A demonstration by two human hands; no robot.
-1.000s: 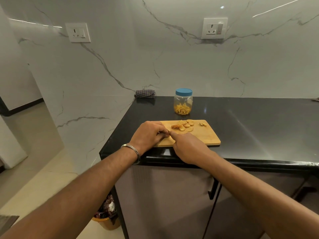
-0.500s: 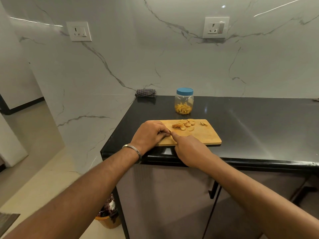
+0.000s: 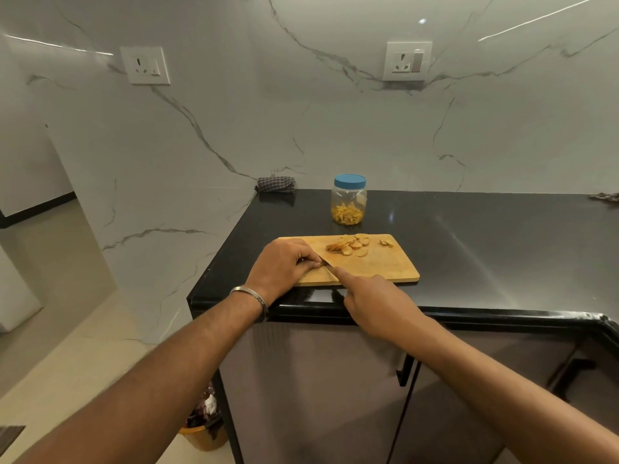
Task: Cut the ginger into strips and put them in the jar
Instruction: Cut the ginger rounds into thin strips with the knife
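Observation:
A wooden cutting board (image 3: pixel 385 262) lies at the counter's near left edge. Ginger slices (image 3: pixel 351 246) are piled at its far side, with a small scrap (image 3: pixel 386 242) to their right. My left hand (image 3: pixel 281 266) is curled over the board's near left corner, its fingertips down on a ginger piece that is mostly hidden. My right hand (image 3: pixel 375 303) grips a knife (image 3: pixel 327 266), index finger stretched along the blade; only a short bit of blade shows beside my left fingertips. A clear jar (image 3: pixel 349 204) with a blue lid stands behind the board, holding ginger strips.
The black counter (image 3: pixel 485 249) runs to the right along the marble wall. A folded checked cloth (image 3: pixel 276 184) lies in the back left corner. Another cloth (image 3: pixel 606 196) peeks in at the far right. On the floor below the counter's left end stands a yellow bin (image 3: pixel 204 430).
Both hands stay at the board's near left corner, and the right hand has drawn slightly back. The view has shifted a little.

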